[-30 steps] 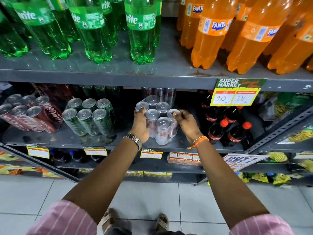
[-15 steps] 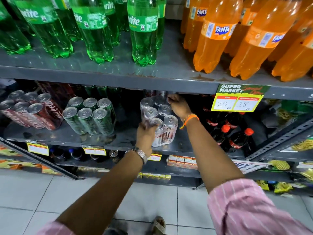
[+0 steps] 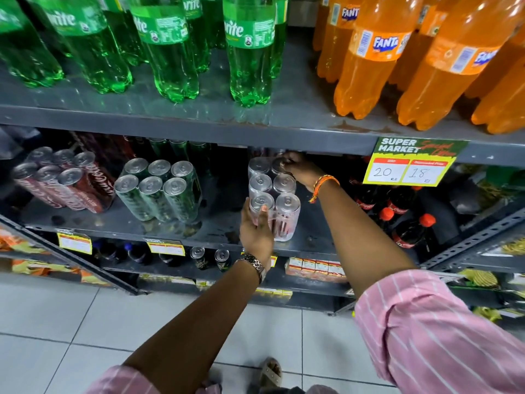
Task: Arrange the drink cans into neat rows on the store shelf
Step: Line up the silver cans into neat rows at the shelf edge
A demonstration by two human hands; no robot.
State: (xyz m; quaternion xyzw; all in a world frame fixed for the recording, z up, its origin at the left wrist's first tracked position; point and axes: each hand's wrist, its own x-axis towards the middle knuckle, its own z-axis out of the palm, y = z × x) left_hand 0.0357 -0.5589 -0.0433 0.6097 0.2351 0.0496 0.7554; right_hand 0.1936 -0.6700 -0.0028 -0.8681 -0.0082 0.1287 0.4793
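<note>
A shrink-wrapped pack of silver cans (image 3: 285,204) stands on the middle shelf (image 3: 216,231), two cans wide and running back into the shelf. My left hand (image 3: 255,233) grips the pack's front left can from the side. My right hand (image 3: 301,169) reaches deep under the upper shelf and rests on the top of the pack's rear right can. To the left stand a pack of green cans (image 3: 159,189) and a pack of red cola cans (image 3: 64,182), both leaning back.
Green Sprite bottles (image 3: 167,49) and orange Fanta bottles (image 3: 366,58) fill the upper shelf. Small cola bottles (image 3: 403,220) stand right of the silver pack. A price tag (image 3: 412,163) hangs from the upper shelf edge. Two loose dark cans (image 3: 210,257) sit on the lower shelf.
My right hand went from the pack's front right corner to its rear, deep in the shelf. My left hand slid down to the front can. The pack now sits straight, front to back.
</note>
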